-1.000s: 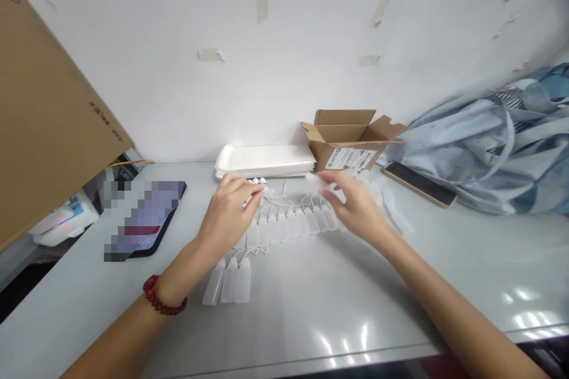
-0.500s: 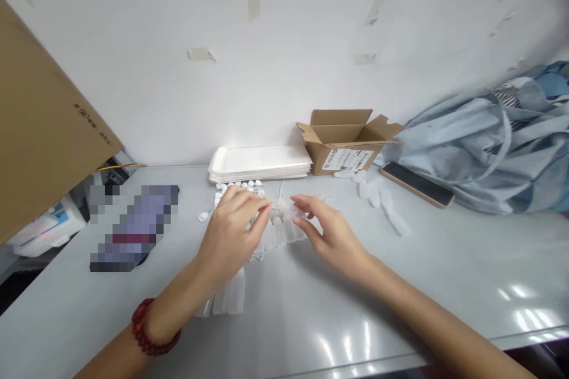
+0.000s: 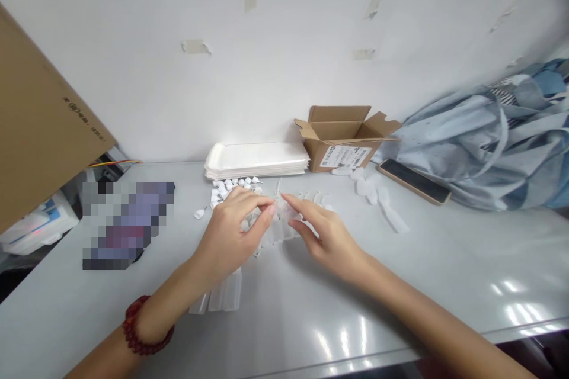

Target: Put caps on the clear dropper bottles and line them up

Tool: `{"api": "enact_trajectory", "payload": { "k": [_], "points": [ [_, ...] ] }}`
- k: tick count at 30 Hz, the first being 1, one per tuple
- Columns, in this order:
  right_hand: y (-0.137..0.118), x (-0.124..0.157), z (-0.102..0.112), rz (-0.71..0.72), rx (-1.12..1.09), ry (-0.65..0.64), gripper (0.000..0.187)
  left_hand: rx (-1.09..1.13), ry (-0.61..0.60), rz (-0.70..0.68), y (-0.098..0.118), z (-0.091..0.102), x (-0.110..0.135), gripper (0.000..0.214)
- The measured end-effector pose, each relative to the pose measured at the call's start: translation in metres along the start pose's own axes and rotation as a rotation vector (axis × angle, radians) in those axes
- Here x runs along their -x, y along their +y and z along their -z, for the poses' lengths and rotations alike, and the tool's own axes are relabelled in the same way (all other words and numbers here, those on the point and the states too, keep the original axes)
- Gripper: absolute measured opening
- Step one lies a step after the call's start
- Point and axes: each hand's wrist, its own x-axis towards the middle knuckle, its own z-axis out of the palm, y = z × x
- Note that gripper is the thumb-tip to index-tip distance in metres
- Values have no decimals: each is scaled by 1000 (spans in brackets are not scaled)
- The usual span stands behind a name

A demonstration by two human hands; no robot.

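- Pressing finger and thumb together: left hand (image 3: 233,228); can't tell if on anything.
- Right hand (image 3: 326,231) pinches a small, cloudy plastic bottle (image 3: 285,209); a loose squeeze could drop it.

A small translucent white plastic bottle (image 3: 283,209), blurred and partly hidden, sits between the right hand's fingers (image 3: 303,204). Beneath it, a row of similar slim bottles (image 3: 277,235) lies on the grey table (image 3: 320,314); three more (image 3: 232,291) lie side by side nearer the front.
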Motion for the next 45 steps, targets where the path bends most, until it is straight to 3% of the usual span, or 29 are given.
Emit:
{"api": "enact_trajectory", "payload": {
  "k": [4, 12, 17, 20, 33, 40, 42, 45],
  "points": [
    [-2, 2, -1, 57, -10, 33, 50, 131, -73, 214, 5, 4, 0, 16],
    [-7, 5, -1, 11, -51, 48, 42, 273, -202, 327, 2, 7, -4, 17],
    [-7, 4, -4, -25, -68, 37, 32, 366, -334, 491, -3, 9, -6, 26],
    [-8, 2, -4, -66, -86, 33, 30, 382, -348, 547, -3, 8, -5, 30],
    [-11, 3, -4, -186, -125, -8, 30, 377, -253, 385, -6, 5, -6, 18],
    [-16, 4, -4, -222, -100, -68, 35, 393, -252, 420, -2, 5, -5, 18],
    [-21, 1, 0, -288, -189, -73, 33, 387, -242, 401, 0, 5, -4, 16],
    [-25, -5, 5, -435, -528, -82, 31, 377, -206, 353, 6, 6, -3, 14]
  ]
}}
